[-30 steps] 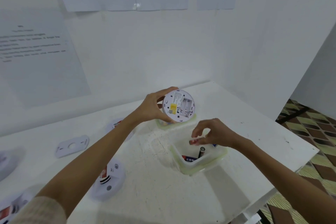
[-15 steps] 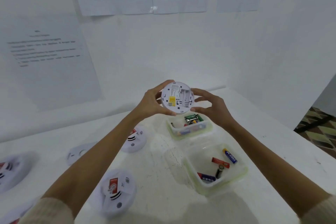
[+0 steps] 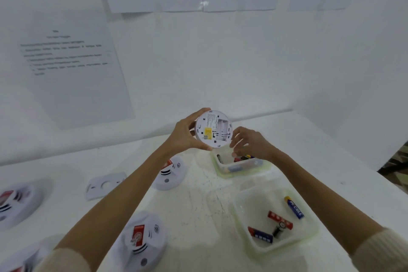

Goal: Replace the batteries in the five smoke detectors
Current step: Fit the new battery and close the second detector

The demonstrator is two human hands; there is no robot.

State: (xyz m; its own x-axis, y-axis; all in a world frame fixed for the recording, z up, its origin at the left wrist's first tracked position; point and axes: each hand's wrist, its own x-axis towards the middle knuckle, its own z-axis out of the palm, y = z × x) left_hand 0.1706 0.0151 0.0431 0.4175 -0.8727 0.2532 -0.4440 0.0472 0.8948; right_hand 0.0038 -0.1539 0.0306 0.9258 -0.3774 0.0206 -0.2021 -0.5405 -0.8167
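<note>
Left hand [image 3: 185, 137] grips smoke detector [image 3: 213, 129], yellow label [image 3: 208, 132], battery [image 3: 294, 207] marked PKCELL

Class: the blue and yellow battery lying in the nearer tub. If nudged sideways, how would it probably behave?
The blue and yellow battery is a smooth cylinder lying on its side, so it would probably roll rather than slide. The raised wall of the tub should stop it. It looks rigid, unlikely to bend.

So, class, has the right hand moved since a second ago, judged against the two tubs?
Yes. The right hand left the near tub and now hovers over the far tub, beside the smoke detector.
</note>
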